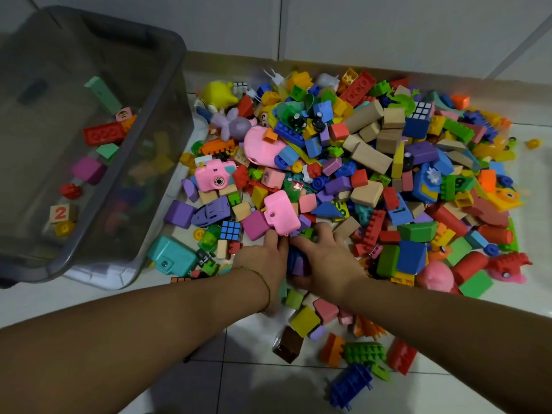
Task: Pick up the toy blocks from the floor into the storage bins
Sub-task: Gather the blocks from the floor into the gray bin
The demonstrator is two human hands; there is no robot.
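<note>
A big heap of coloured toy blocks [367,162] covers the white tiled floor, mixed with wooden blocks and small plastic toys. My left hand [265,258] and my right hand [325,258] lie side by side on the heap's near edge, fingers curled around a cluster of blue and purple blocks [297,262] between them. A pink toy camera [282,212] lies just beyond my fingertips. A grey translucent storage bin [167,127] stands at the left, with several blocks on its bottom, among them a red brick [103,133] and a wooden cube marked 2 [61,213].
A white lid [125,273] lies under the bin. Loose blocks lie near my forearms, such as a yellow cube [304,321] and a blue brick [351,383]. White cabinet doors [388,28] close off the far side. Bare tiles show at the front left.
</note>
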